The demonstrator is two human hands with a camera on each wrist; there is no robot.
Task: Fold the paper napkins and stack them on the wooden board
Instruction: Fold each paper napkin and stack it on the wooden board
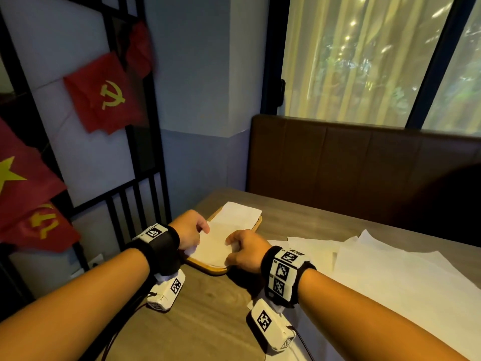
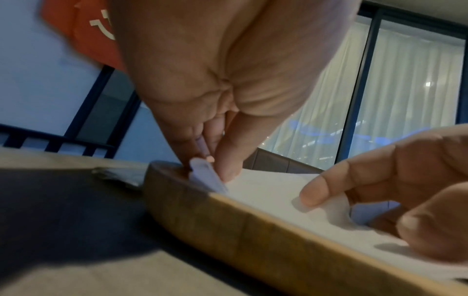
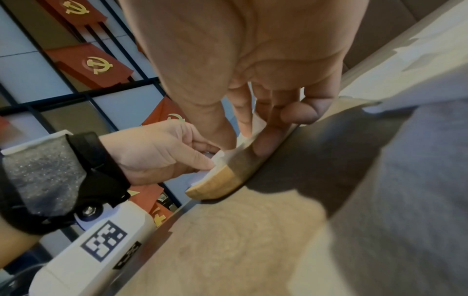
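A folded white napkin [image 1: 214, 246] lies on the near half of the wooden board [image 1: 208, 268]; another folded napkin [image 1: 239, 213] rests at the board's far end. My left hand [image 1: 204, 231] pinches the near napkin's left corner, which is lifted off the board [image 2: 228, 220] in the left wrist view. My right hand [image 1: 230, 246] holds the same napkin's right edge, index finger on top and thumb under the curled paper [image 2: 336, 208]. In the right wrist view one right fingertip [image 3: 263, 144] touches the side of the board [image 3: 222, 180].
Several unfolded white napkins [image 1: 390, 277] lie spread on the table [image 1: 208, 308] to my right. A brown bench back [image 1: 364, 165] stands behind the table, below a window. A dark lattice partition with red flags [image 1: 104, 92] is on the left.
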